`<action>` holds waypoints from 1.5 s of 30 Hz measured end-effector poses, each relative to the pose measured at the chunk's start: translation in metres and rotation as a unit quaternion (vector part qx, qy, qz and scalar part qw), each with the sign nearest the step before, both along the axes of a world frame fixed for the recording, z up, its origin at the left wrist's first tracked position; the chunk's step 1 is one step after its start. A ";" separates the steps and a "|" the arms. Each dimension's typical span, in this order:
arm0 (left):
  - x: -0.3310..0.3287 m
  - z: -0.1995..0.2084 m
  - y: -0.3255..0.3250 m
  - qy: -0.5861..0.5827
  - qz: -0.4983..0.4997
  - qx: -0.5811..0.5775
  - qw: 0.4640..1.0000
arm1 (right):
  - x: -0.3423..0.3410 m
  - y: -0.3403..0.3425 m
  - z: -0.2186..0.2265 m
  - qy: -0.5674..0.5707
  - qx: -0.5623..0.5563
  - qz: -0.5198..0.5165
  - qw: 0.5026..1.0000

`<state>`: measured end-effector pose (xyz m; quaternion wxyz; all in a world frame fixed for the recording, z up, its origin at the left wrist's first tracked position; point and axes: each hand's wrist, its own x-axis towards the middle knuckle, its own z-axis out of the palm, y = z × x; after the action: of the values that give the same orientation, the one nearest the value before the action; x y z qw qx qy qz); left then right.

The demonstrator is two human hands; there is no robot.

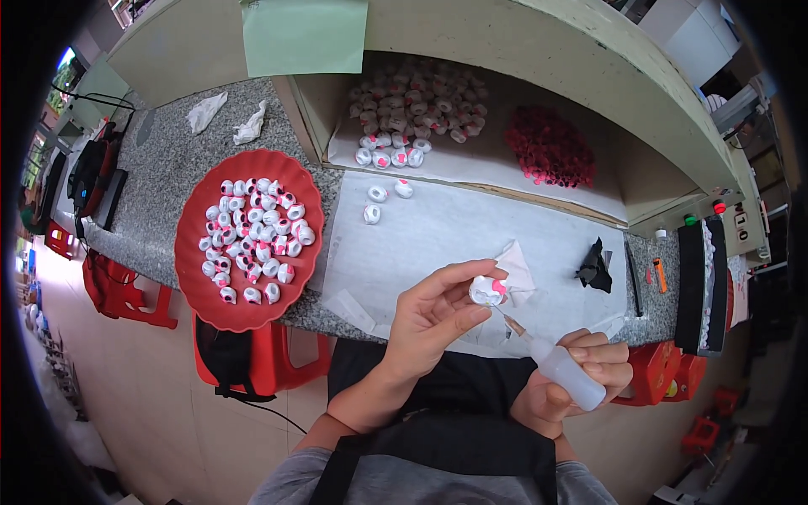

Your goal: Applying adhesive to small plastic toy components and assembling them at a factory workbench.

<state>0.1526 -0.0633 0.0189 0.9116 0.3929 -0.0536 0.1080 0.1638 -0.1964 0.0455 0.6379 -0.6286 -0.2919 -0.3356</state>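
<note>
Between the thumb and fingertips of my left hand (425,318) is a small white rounded figure part (483,292) with a pink patch. My right hand (608,362) grips a translucent squeeze bottle (572,377), tilted so that its thin needle tip points up and left. The tip comes to the underside of the white part; whether it touches cannot be made out. Beneath both hands lies a white paper sheet (438,227), with a crumpled tissue (515,269) just beyond the part. Three loose white parts (372,214) rest near the sheet's far left.
A red scalloped tray (192,278) at left holds many white parts with pink and dark patches. In the shelf (497,181) lie a heap of similar parts (412,101) and a pile of dark pink pieces (551,147). Black scrap (595,268) and an orange lighter (661,275) are at right.
</note>
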 end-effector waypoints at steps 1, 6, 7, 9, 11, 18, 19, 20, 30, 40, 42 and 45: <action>0.000 0.000 0.000 0.000 -0.004 -0.003 1.000 | 0.001 0.000 -0.001 -0.001 0.002 0.005 1.000; 0.000 -0.001 0.001 0.007 0.002 0.000 1.000 | 0.001 -0.002 -0.003 -0.002 0.004 0.022 1.000; 0.000 -0.002 0.000 0.007 0.006 -0.002 1.000 | 0.000 -0.002 -0.003 0.005 -0.002 0.021 1.000; 0.000 -0.002 0.000 0.008 0.001 -0.001 1.000 | -0.001 -0.003 -0.003 0.011 -0.008 0.017 1.000; 0.000 -0.001 0.000 0.007 -0.009 -0.001 1.000 | -0.001 -0.005 -0.002 0.009 0.002 0.006 1.000; 0.017 -0.032 0.015 0.087 0.086 0.449 0.885 | 0.011 -0.026 -0.010 0.128 0.040 -0.030 0.991; 0.019 -0.040 0.018 0.080 0.127 0.567 0.810 | 0.014 -0.033 -0.017 0.163 0.029 -0.001 0.986; 0.018 -0.045 0.021 0.067 0.173 0.672 0.717 | 0.015 -0.038 -0.022 0.200 0.030 0.011 0.979; 0.008 -0.004 -0.083 0.032 -0.185 0.178 0.966 | 0.004 -0.078 -0.058 0.240 0.112 0.095 0.960; 0.010 -0.025 -0.115 0.121 -0.249 0.317 0.907 | 0.169 -0.344 -0.084 0.049 -0.449 -0.475 0.755; 0.006 -0.026 -0.123 0.114 -0.212 0.352 0.904 | 0.189 -0.340 -0.087 0.171 -0.517 -0.452 0.707; 0.002 -0.025 -0.134 0.086 -0.228 0.424 0.873 | 0.187 -0.357 -0.095 0.235 -0.566 -0.447 0.651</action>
<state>0.1544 -0.1976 -0.0063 0.6581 0.7262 -0.1035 -0.1698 0.3512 -0.5537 -0.0496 -0.0224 -0.9800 0.0509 -0.1908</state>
